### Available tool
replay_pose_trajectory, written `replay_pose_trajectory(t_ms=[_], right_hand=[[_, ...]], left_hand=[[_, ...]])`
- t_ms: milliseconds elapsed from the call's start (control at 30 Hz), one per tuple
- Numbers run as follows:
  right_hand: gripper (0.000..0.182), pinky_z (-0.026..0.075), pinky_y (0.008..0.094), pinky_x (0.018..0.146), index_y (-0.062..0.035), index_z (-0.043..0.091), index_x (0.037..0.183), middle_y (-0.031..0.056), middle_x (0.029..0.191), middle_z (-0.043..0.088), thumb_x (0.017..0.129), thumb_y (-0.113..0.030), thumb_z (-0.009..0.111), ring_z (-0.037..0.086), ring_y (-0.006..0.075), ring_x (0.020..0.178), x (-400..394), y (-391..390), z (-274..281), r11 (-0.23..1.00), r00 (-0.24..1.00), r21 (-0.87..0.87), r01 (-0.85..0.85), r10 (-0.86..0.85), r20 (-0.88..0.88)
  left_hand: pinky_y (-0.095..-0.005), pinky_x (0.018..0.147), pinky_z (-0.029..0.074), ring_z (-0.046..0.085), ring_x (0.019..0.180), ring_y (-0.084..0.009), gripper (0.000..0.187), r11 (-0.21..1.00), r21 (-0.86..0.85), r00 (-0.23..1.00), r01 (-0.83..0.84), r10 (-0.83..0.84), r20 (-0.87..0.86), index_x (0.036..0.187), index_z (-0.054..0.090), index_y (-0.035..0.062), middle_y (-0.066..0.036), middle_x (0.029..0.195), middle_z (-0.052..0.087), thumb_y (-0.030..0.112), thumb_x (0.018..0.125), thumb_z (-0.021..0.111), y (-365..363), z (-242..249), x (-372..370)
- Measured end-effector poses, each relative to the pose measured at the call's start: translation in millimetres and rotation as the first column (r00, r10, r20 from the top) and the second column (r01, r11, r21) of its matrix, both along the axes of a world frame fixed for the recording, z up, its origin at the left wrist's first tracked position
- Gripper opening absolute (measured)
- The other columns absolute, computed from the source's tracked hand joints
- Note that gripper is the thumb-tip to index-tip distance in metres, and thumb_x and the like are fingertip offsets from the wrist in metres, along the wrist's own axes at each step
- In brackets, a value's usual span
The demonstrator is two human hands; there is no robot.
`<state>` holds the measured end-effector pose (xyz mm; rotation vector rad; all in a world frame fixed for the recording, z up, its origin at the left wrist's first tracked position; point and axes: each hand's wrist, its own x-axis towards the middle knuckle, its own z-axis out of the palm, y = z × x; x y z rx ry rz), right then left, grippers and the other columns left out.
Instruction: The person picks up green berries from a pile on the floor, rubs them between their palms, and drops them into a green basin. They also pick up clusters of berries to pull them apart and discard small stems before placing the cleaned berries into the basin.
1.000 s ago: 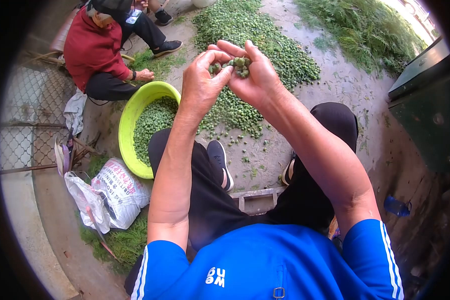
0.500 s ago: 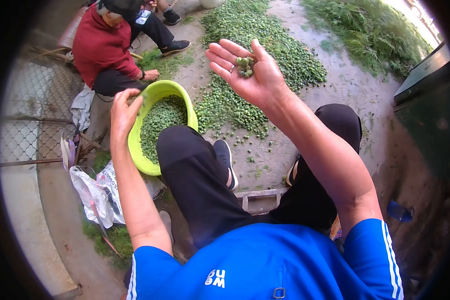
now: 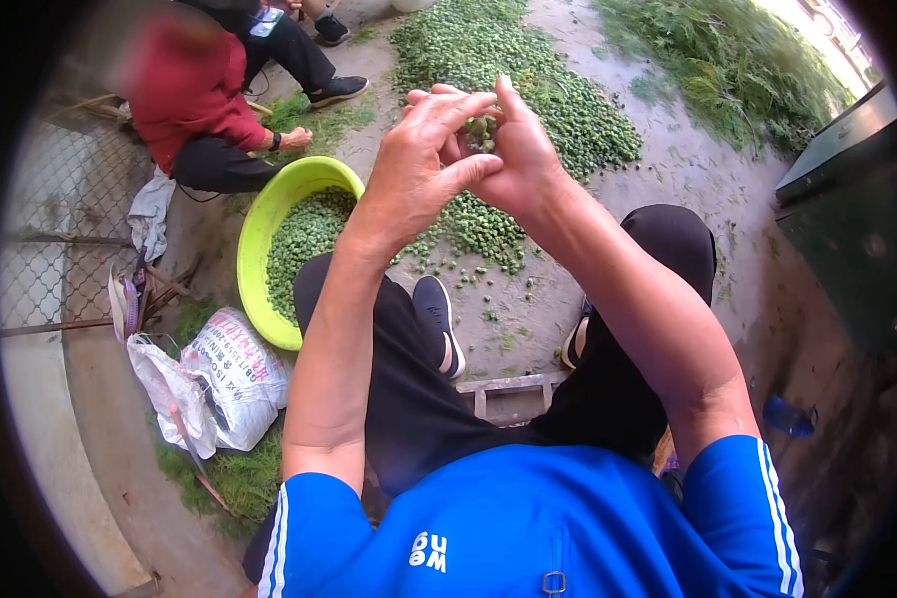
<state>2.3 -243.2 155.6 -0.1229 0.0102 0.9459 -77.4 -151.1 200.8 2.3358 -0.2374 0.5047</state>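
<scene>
My right hand [image 3: 528, 149] is held palm up in front of me, cupping a few small green cones [image 3: 481, 132]. Over that palm reaches my left hand [image 3: 419, 164], its thumb and fingers apart on either side of the cones. The left fingertips are close to or touching the right hand; exact contact is partly hidden. Left of my knee stands a lime-green tub [image 3: 249, 269] with many similar green cones [image 3: 304, 239] inside. Beyond my hands, a large pile of green cones [image 3: 538, 90] spreads over the concrete floor.
A person in a red top [image 3: 194, 95] sits at the upper left, with a hand [image 3: 294, 140] near green sprigs. Feathery cut branches [image 3: 728, 70] lie at the upper right. White sacks [image 3: 234, 374] rest at left, a dark green metal object [image 3: 847, 219] at right.
My left hand has moved right from beside the tub to over my right palm. My right hand still holds the cones, its fingers now partly covered. The view has shifted slightly.
</scene>
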Motion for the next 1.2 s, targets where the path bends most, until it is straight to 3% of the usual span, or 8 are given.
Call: replay_pose_trajectory(t_ms=[200,500,600,667,833,967,1133,1200], right_hand=[[0.059,0.050,0.0384,0.082,0.0024,0.048,0.111,0.0112,0.097,0.047,0.099,-0.052,0.031,0.052,0.0225,0.090,1.3,0.4,-8.1,0.994,0.999,-0.110,0.012,-0.015,-0.034],[0.069,0.044,0.0445,0.097,0.0074,0.043,0.128,0.0211,0.116,0.054,0.100,-0.052,0.021,0.053,0.0303,0.105,-2.2,-2.0,-4.0,0.983,0.993,-0.178,0.047,-0.028,0.111],[0.069,0.043,0.0448,0.100,0.0085,0.039,0.129,0.0233,0.120,0.053,0.100,-0.052,0.021,0.051,0.0328,0.113,4.1,-0.5,-10.4,0.997,0.998,-0.080,0.017,-0.012,0.060],[0.070,0.043,0.0449,0.101,0.0093,0.036,0.131,0.0251,0.124,0.050,0.100,-0.052,0.022,0.050,0.0342,0.117,7.1,0.0,-13.1,0.999,1.000,-0.020,0.025,-0.025,0.018],[0.072,0.045,0.0443,0.099,0.0096,0.033,0.133,0.0259,0.127,0.047,0.099,-0.053,0.021,0.051,0.0340,0.115,6.7,-0.6,-13.5,0.999,0.999,0.039,0.032,-0.032,0.009],[0.072,0.045,0.0426,0.098,0.0096,0.034,0.132,0.0258,0.126,0.048,0.099,-0.053,0.020,0.053,0.0319,0.108,6.6,0.5,-13.9,0.999,0.999,0.004,0.039,-0.039,0.028],[0.071,0.044,0.0408,0.098,0.0093,0.041,0.128,0.0257,0.123,0.050,0.100,-0.052,0.020,0.055,0.0303,0.104,3.8,-1.7,-7.7,0.998,0.998,-0.048,0.051,-0.049,0.035],[0.071,0.044,0.0406,0.099,0.0093,0.042,0.127,0.0255,0.123,0.051,0.100,-0.052,0.020,0.054,0.0302,0.105,4.5,-1.6,-9.3,0.998,0.998,-0.050,0.048,-0.046,0.045]], left_hand=[[-0.0224,0.067,0.044,0.051,0.076,-0.0089,0.042,1.000,0.005,0.999,-0.006,0.006,-0.037,0.114,0.064,0.0054,-0.003,0.100,0.056,0.006,0.073,0.072,1.5,-11.9,8.5],[-0.0185,0.057,0.038,0.044,0.067,-0.0023,0.018,0.985,-0.140,0.990,-0.099,0.083,-0.115,0.094,0.059,0.0018,0.000,0.096,0.055,0.001,0.078,0.066,-3.6,-15.4,2.7],[-0.0176,0.055,0.038,0.044,0.067,-0.0034,0.018,0.748,-0.664,0.968,0.007,-0.171,-0.182,0.100,0.056,0.0024,0.000,0.095,0.054,0.002,0.082,0.062,3.3,-15.0,1.3],[-0.0187,0.056,0.043,0.049,0.067,-0.0076,0.013,0.205,-0.978,0.937,-0.023,-0.336,-0.092,0.101,0.053,0.0019,-0.005,0.090,0.057,0.002,0.088,0.056,12.8,-6.5,-1.2],[-0.0196,0.053,0.040,0.046,0.076,-0.0142,0.029,-0.325,-0.945,0.871,-0.037,-0.474,0.129,0.112,0.053,-0.0030,-0.013,0.105,0.052,0.020,0.095,0.048,30.1,-14.3,0.6],[-0.0177,0.048,0.036,0.047,0.070,-0.0113,0.029,-0.262,-0.963,0.876,-0.067,-0.478,0.070,0.112,0.055,-0.0021,-0.010,0.097,0.055,0.021,0.095,0.052,26.6,-14.7,0.7],[-0.0130,0.041,0.026,0.041,0.060,0.0001,0.020,0.459,-0.884,0.944,-0.083,-0.248,-0.218,0.107,0.060,0.0005,-0.002,0.092,0.061,0.012,0.090,0.062,18.4,-22.5,0.0],[-0.0135,0.050,0.036,0.047,0.065,-0.0012,0.016,0.504,-0.858,0.946,-0.098,-0.222,-0.238,0.101,0.064,0.0002,0.001,0.086,0.062,0.006,0.086,0.066,9.7,-22.2,0.3]])
